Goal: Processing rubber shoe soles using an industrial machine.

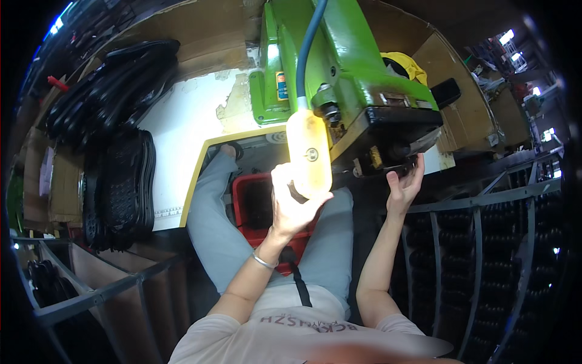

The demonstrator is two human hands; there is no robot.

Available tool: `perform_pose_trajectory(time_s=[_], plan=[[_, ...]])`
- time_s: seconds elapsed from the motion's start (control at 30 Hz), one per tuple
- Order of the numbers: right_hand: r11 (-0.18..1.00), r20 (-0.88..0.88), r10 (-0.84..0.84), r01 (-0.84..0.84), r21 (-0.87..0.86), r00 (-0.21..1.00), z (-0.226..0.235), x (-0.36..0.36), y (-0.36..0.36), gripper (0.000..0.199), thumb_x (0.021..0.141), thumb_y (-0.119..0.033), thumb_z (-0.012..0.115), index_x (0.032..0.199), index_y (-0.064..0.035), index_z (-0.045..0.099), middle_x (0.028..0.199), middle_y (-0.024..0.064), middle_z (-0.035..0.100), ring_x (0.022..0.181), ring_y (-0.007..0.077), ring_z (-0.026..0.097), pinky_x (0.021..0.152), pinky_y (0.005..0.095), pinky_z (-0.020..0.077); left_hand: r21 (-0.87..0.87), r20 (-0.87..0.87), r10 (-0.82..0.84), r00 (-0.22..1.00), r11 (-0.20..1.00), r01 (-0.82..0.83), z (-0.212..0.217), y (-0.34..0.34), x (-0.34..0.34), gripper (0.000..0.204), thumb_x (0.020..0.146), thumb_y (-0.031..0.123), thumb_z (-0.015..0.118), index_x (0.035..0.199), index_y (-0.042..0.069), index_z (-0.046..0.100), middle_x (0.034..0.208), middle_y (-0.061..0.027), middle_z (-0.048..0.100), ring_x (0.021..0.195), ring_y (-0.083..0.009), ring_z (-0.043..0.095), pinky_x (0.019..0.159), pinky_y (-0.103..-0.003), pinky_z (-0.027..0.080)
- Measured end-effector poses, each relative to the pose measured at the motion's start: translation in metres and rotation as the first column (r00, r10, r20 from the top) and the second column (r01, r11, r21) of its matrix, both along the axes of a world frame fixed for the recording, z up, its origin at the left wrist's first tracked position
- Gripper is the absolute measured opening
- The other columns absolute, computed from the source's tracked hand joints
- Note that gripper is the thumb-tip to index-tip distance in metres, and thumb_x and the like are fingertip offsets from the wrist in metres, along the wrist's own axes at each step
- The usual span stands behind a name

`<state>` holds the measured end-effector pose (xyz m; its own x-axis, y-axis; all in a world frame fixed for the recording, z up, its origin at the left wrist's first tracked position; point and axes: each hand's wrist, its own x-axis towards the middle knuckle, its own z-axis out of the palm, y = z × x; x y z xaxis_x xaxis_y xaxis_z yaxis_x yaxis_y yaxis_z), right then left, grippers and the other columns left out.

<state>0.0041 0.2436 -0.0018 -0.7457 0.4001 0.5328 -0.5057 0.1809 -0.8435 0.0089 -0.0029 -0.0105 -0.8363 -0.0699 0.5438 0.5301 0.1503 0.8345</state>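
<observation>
A big green sewing-type machine [351, 54] stands ahead of me, its black front head [400, 124] facing my side. A bright yellow work lamp [310, 145] hangs before it on a blue cable. My left hand [290, 206] is at the lamp's lower end, thumb and palm curved round it. Its fingertips are hidden behind the lamp, so I cannot tell if it grips the lamp or something beyond. Under the right side of the black head is my right hand [406, 188], thumb apart and fingers stretched up, with nothing visible in it.
Black shoe soles [121, 182] lie stacked on the white table [182, 121] at left. Cardboard walls [206, 27] border the table. A red bin [242, 200] sits between my legs. Metal racks [473, 255] with dark items stand right; a partitioned rack [121, 279] stands left. Yellow cloth [406, 64] lies behind the machine.
</observation>
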Motion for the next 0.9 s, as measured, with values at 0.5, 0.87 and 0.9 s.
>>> perform_pose_trajectory(time_s=[0.5,0.87,0.9], plan=[[0.994,0.071,0.088,-0.083,-0.07,0.994,-0.012,-0.014,-0.039,0.096,0.066,-0.021,0.088,0.139,0.0057,0.032,0.128,0.0102,0.042,0.119,0.0222,0.046,0.1,0.0343,0.0426,0.054,0.141,-0.039,0.989,0.998,0.032,0.006,-0.046,0.015,0.038,0.061,0.004,0.085,0.091,0.0,0.06,0.082,-0.008,0.06,0.072,-0.0178,0.059,0.063,-0.028,0.048],[0.996,0.044,0.086,-0.086,0.003,0.995,-0.018,0.002,-0.09,0.093,0.059,-0.02,0.09,0.133,0.0079,0.04,0.134,0.0115,0.04,0.116,0.0233,0.05,0.098,0.0356,0.0471,0.139,0.254,-0.073,0.964,0.99,0.039,-0.013,-0.105,0.029,0.03,0.07,0.001,0.079,0.088,0.001,0.055,0.084,-0.0028,0.053,0.073,-0.0093,0.052,0.066,-0.023,0.044],[0.998,0.041,0.058,-0.059,0.026,0.998,-0.02,0.003,-0.091,0.093,0.059,-0.02,0.09,0.132,0.0081,0.04,0.134,0.0122,0.04,0.117,0.0234,0.05,0.098,0.0359,0.0474,0.132,0.244,-0.076,0.967,0.99,0.044,-0.016,-0.106,0.029,0.031,0.07,0.003,0.08,0.088,0.001,0.055,0.084,-0.0024,0.053,0.073,-0.0093,0.051,0.066,-0.022,0.043]])
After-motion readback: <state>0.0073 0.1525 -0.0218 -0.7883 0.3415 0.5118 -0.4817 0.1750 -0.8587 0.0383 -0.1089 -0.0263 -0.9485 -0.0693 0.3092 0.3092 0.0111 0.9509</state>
